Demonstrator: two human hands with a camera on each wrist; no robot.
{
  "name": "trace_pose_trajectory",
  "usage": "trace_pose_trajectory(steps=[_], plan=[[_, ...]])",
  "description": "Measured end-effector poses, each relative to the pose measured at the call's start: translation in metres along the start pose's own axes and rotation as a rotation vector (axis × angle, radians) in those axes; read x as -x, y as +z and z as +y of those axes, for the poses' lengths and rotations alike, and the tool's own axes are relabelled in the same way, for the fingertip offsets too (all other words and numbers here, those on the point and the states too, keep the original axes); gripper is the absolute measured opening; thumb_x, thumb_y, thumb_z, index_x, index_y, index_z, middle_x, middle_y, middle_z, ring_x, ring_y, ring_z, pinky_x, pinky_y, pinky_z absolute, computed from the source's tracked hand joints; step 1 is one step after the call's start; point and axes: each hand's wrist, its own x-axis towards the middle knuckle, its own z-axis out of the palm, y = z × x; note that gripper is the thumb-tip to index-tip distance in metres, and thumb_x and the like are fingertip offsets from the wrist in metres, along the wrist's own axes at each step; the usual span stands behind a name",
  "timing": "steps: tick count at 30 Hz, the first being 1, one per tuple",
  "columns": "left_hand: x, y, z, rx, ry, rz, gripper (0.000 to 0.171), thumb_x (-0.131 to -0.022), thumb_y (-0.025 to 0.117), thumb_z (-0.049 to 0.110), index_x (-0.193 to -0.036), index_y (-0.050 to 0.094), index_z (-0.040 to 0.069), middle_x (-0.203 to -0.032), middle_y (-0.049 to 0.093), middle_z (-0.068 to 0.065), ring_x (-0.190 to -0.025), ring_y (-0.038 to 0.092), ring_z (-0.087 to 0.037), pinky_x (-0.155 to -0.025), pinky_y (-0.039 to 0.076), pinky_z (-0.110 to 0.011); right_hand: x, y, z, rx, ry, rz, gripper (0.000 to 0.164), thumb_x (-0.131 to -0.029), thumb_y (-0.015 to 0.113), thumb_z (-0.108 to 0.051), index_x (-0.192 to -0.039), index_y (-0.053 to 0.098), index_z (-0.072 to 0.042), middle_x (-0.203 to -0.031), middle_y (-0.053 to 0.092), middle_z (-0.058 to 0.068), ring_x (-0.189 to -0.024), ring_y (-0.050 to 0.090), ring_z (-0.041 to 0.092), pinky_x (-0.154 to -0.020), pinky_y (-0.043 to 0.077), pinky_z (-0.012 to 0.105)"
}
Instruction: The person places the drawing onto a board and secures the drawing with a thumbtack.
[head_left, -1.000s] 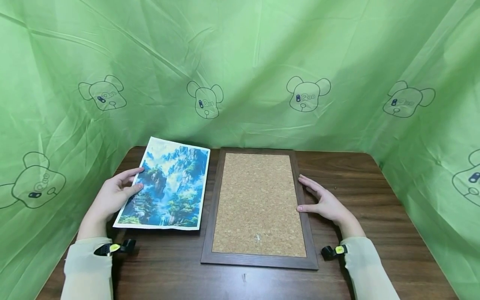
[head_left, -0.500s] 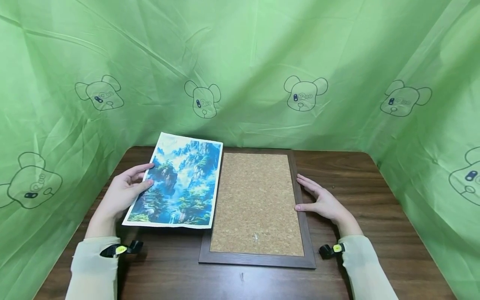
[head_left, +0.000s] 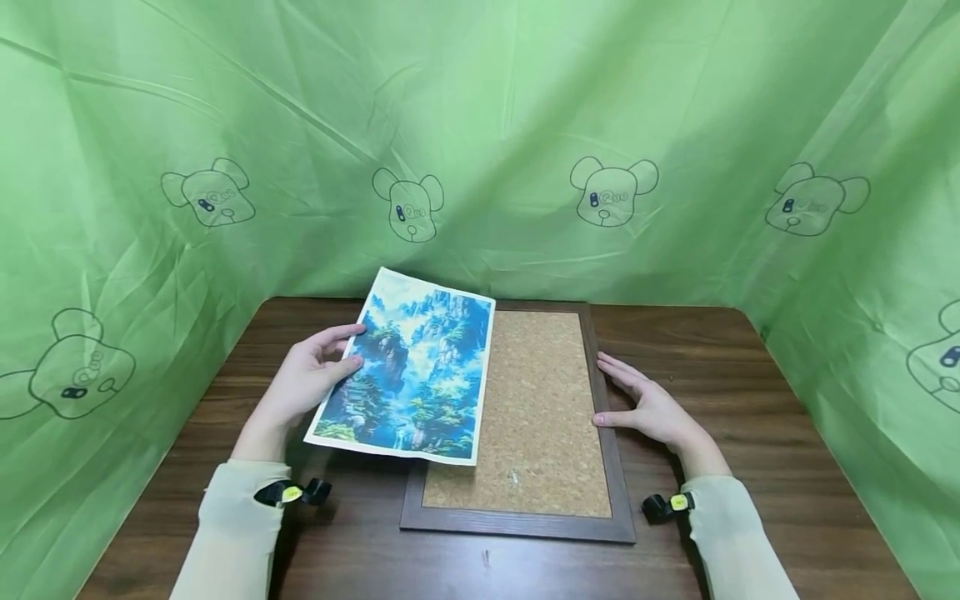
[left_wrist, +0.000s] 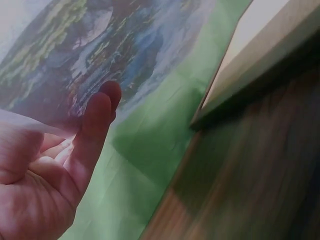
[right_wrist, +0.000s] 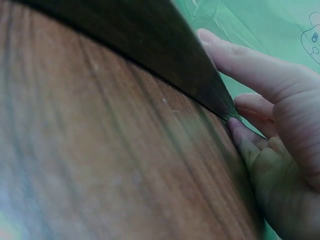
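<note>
A print of blue misty mountains with a white border (head_left: 416, 375) is pinched at its left edge between the thumb and fingers of my left hand (head_left: 300, 383). It is raised and tilted, covering the left part of a cork board (head_left: 540, 400) with a dark wooden frame. In the left wrist view, the thumb lies over the sheet (left_wrist: 95, 50) and other fingers are behind it. My right hand (head_left: 652, 404) rests against the board's right edge, its thumb on the frame and its fingers extended along the outer side. The right wrist view shows fingertips touching the frame's side (right_wrist: 165, 55).
The board lies on a dark wood-grain table (head_left: 720, 358). Green fabric (head_left: 480, 125) printed with bear heads hangs behind the table and on both sides. A small wrist camera (head_left: 300, 493) is on the left sleeve, and another camera (head_left: 663, 507) on the right.
My left hand has carried the print to the right, from beside the cork board to over its left part. My right hand keeps its place at the board's right edge.
</note>
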Motion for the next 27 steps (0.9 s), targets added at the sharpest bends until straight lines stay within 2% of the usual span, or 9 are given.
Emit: trace_pose_trajectory(steps=[7, 10, 14, 17, 19, 21, 27], plan=[[-0.021, 0.039, 0.018, 0.018, 0.026, -0.042, 0.049, -0.106, 0.074, 0.014, -0.154, 0.063, 0.016, -0.118, 0.072, -0.017, -0.077, 0.072, -0.025, -0.062, 0.060, -0.035, -0.001, -0.001, 0.001, 0.024, 0.032, 0.013, 0.102, -0.086, 0.097, -0.034, -0.171, 0.042, -0.017, -0.181, 0.027, -0.002, -0.167, 0.018, 0.032, -0.126, 0.020, 0.024], [-0.027, 0.057, 0.022, 0.061, 0.026, -0.053, 0.048, -0.106, 0.074, 0.010, -0.153, 0.064, 0.013, -0.116, 0.074, -0.018, -0.077, 0.074, -0.026, -0.062, 0.061, -0.035, -0.001, 0.000, 0.001, 0.034, 0.025, 0.006, 0.102, -0.087, 0.096, -0.035, -0.171, 0.041, -0.017, -0.181, 0.027, -0.001, -0.167, 0.018, 0.033, -0.127, 0.021, 0.029], [-0.029, 0.080, 0.025, 0.129, 0.031, -0.059, 0.048, -0.105, 0.073, 0.008, -0.152, 0.064, 0.012, -0.113, 0.075, -0.019, -0.069, 0.072, -0.023, -0.061, 0.060, -0.033, 0.000, 0.000, 0.000, 0.041, 0.042, 0.004, 0.103, -0.087, 0.096, -0.037, -0.171, 0.040, -0.017, -0.181, 0.026, -0.001, -0.167, 0.018, 0.034, -0.131, 0.022, 0.052], [-0.030, 0.094, 0.025, 0.165, 0.049, -0.055, 0.047, -0.105, 0.074, 0.009, -0.151, 0.065, 0.015, -0.113, 0.076, -0.016, -0.065, 0.068, -0.022, -0.062, 0.056, -0.032, 0.001, -0.001, -0.001, 0.043, 0.053, 0.005, 0.103, -0.087, 0.096, -0.037, -0.172, 0.040, -0.017, -0.181, 0.024, -0.001, -0.166, 0.021, 0.038, -0.128, 0.021, 0.068], [-0.030, 0.102, 0.024, 0.176, 0.060, -0.057, 0.046, -0.105, 0.075, 0.011, -0.151, 0.066, 0.017, -0.113, 0.077, -0.015, -0.067, 0.067, -0.023, -0.064, 0.055, -0.032, 0.002, -0.001, -0.001, 0.039, 0.052, 0.007, 0.104, -0.087, 0.096, -0.037, -0.172, 0.039, -0.017, -0.181, 0.024, -0.001, -0.165, 0.024, 0.040, -0.127, 0.023, 0.069], [-0.029, 0.107, 0.024, 0.191, 0.058, -0.059, 0.046, -0.105, 0.076, 0.011, -0.150, 0.067, 0.018, -0.113, 0.078, -0.014, -0.077, 0.070, -0.026, -0.066, 0.056, -0.033, 0.002, 0.000, 0.000, 0.038, 0.050, 0.006, 0.104, -0.087, 0.095, -0.037, -0.172, 0.039, -0.018, -0.181, 0.024, -0.001, -0.164, 0.026, 0.041, -0.127, 0.024, 0.069], [-0.029, 0.123, 0.021, 0.188, 0.032, -0.056, 0.046, -0.102, 0.077, 0.008, -0.147, 0.069, 0.015, -0.110, 0.080, -0.010, -0.092, 0.070, -0.030, -0.073, 0.055, -0.035, -0.001, 0.001, 0.001, 0.050, 0.041, 0.006, 0.104, -0.088, 0.095, -0.040, -0.172, 0.038, -0.020, -0.181, 0.024, 0.002, -0.163, 0.028, 0.043, -0.126, 0.025, 0.070]])
